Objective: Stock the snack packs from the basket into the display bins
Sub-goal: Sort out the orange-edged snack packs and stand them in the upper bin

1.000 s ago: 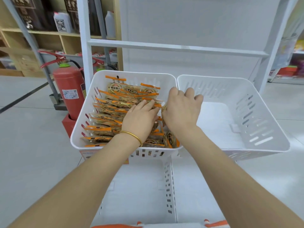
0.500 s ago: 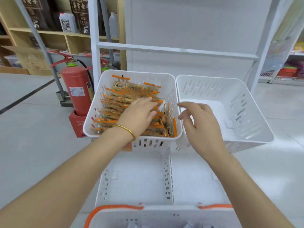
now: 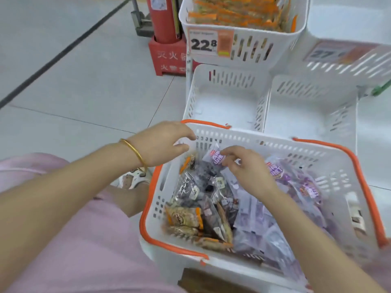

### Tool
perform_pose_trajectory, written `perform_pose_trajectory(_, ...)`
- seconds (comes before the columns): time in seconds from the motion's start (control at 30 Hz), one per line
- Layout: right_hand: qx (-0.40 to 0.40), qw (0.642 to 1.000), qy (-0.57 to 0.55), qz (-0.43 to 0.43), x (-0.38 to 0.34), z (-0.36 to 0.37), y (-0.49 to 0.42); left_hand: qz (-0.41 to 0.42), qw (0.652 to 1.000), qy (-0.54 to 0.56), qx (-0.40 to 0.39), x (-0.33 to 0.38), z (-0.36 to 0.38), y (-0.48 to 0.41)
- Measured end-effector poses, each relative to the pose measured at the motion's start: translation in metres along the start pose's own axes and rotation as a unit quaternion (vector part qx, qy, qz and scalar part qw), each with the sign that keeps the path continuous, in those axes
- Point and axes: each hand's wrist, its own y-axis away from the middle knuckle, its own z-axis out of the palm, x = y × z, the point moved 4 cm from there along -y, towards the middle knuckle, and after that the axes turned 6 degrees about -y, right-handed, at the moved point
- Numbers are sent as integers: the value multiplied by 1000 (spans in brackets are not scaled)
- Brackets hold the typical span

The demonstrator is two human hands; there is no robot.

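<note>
The right hand [image 3: 248,169] pinches a purple snack pack [image 3: 216,157] by its top edge, just above the heap of mixed packs in the orange-rimmed basket [image 3: 275,142]. The left hand [image 3: 161,140] hovers at the basket's far-left corner with fingers loosely curled around nothing; it's hard to say whether it touches the rim. Just beyond the basket sit a left lower bin [image 3: 222,79] and a right lower bin [image 3: 306,86]. Above them, the upper bin [image 3: 251,49] holds orange packs [image 3: 237,13] and carries a price tag [image 3: 209,42].
</note>
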Motion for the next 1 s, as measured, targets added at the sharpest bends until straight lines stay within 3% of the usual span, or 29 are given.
perform_pose_trajectory(0.17, -84, 995, 14, 49, 9, 25, 19, -18, 999, -15, -23, -5, 26, 13)
perform_pose_trajectory(0.27, -169, 980, 60, 86, 18, 48, 38, -6, 998, -29, -48, 4, 36, 14)
perform_pose_trajectory(0.47, -267, 951, 89, 126, 28, 56, 59, 10, 996, -44, -73, 15, 44, 11)
perform_pose_trajectory(0.57, -233, 959, 101, 122, 27, 50, 60, 18, 996, -46, -81, 16, 47, 10)
perform_pose_trajectory(0.77, -89, 985, 53, 140, 26, 16, 58, 24, 995, -44, -89, 19, 52, 7)
perform_pose_trajectory(0.9, -13, 986, -96, 132, 15, -12, 55, 27, 996, 1, -90, 28, 56, 4)
perform_pose_trajectory(1.0, -4, 964, -235, 124, 5, -23, 53, 0, 984, 148, -96, 38, 63, 7)
